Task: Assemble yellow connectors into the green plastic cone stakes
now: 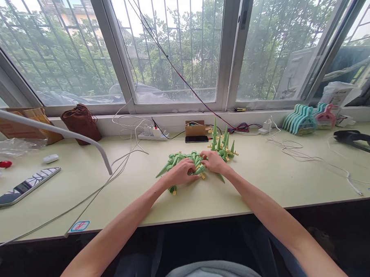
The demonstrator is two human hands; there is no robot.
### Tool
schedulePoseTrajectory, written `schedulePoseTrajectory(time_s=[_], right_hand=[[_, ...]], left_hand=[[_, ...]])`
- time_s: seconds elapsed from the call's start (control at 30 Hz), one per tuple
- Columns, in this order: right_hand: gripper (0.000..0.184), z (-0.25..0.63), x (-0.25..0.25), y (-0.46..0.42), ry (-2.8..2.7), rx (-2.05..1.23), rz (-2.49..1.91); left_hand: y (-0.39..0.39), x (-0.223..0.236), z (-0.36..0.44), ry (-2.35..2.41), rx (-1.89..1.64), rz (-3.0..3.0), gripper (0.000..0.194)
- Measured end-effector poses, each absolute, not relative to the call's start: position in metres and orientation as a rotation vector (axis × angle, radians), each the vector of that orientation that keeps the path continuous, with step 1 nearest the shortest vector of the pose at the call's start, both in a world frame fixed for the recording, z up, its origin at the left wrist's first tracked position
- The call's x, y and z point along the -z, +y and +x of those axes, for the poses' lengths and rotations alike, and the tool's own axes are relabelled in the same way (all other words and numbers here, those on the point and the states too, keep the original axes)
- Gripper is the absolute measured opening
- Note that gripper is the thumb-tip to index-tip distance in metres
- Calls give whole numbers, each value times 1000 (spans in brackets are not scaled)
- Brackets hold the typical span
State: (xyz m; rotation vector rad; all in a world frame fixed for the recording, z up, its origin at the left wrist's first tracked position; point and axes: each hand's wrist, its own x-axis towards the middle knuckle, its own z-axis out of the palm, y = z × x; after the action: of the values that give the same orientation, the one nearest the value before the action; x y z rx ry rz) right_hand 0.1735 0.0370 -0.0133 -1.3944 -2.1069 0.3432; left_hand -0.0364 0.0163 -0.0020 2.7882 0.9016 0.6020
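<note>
A pile of green plastic plant watering spikes [170,160] with small yellow valves lies on the table in front of me. My left hand [184,172] is over its near side, fingers curled in around a green watering spike [200,169]. Bent fingers of my right hand [213,161] close at the pile's right part, on a spike that they partly cover. Just beyond my right hand, several more watering spikes [225,143] stand upright with their points up. The fingertips of both hands are partly hidden among the green pieces.
Behind the pile are a phone [196,139] and a small cardboard box [194,128]. A power strip [154,133] stands further left, with white cables [124,157] crossing the table. A tablet [26,187] lies left; teal hangers [299,119] and black straps [356,138] lie right.
</note>
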Motion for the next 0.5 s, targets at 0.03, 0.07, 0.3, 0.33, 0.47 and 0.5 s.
schedulePoseTrajectory(time_s=[0.03,0.07,0.3,0.33,0.47,0.5], right_hand=[[20,174,13,37,-2075,-384,-1377],[19,174,11,37,-2041,-426,-1355],[16,180,-3,35,-1868,-465,-1161],[17,181,-4,35,-1852,-417,-1130],[19,188,-6,38,-1778,-170,-1043],[20,189,-7,39,-1762,-120,-1037]], left_hand=[[16,2,-37,899,-624,2761,28],[17,1,-38,898,-646,2734,28],[18,-6,-36,1068,-915,2489,26],[18,-6,-36,1107,-967,2446,25],[18,-7,-35,1199,-1094,2292,26],[18,-8,-35,1218,-1106,2265,27]])
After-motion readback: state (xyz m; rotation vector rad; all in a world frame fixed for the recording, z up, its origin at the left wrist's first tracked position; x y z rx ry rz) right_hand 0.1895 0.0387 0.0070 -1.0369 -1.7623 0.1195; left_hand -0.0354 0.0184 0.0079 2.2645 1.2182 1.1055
